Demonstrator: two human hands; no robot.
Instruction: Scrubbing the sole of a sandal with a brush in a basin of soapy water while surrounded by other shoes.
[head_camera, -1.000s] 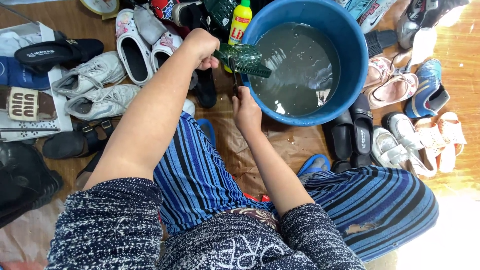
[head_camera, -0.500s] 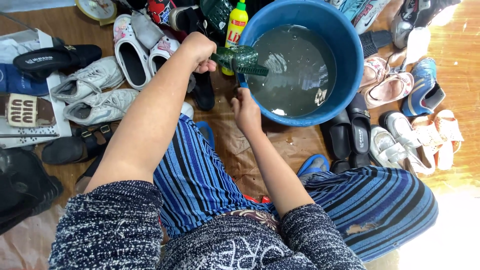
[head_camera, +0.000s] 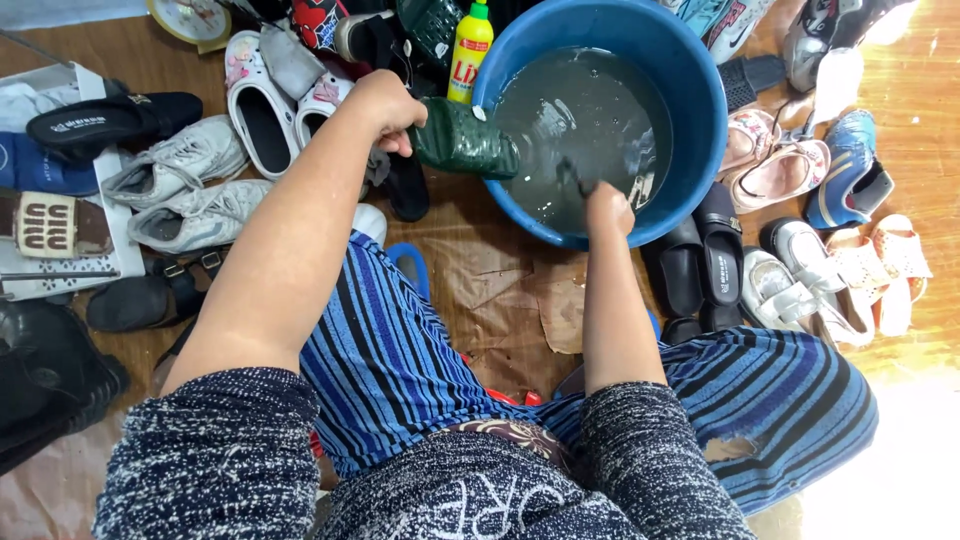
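Observation:
My left hand (head_camera: 385, 105) grips the heel end of a dark green shoe (head_camera: 462, 142), holding it tilted over the left rim of a big blue basin (head_camera: 700, 130) of cloudy grey water. My right hand (head_camera: 607, 208) reaches over the basin's near rim with its fingers curled around a small dark brush-like thing (head_camera: 570, 180) that dips into the water. Both forearms stretch out from my speckled sleeves, above my blue striped lap.
Shoes crowd the wooden floor: white sneakers (head_camera: 180, 165) and white clogs (head_camera: 262, 95) at left, black slides (head_camera: 700, 260) and pink and white sandals (head_camera: 790, 165) at right. A yellow bottle (head_camera: 470, 50) stands behind the green shoe. Brown paper (head_camera: 510, 300) lies before the basin.
My right hand moved right along the basin's near rim and now reaches over the water. The green shoe in my left hand stays at the left rim.

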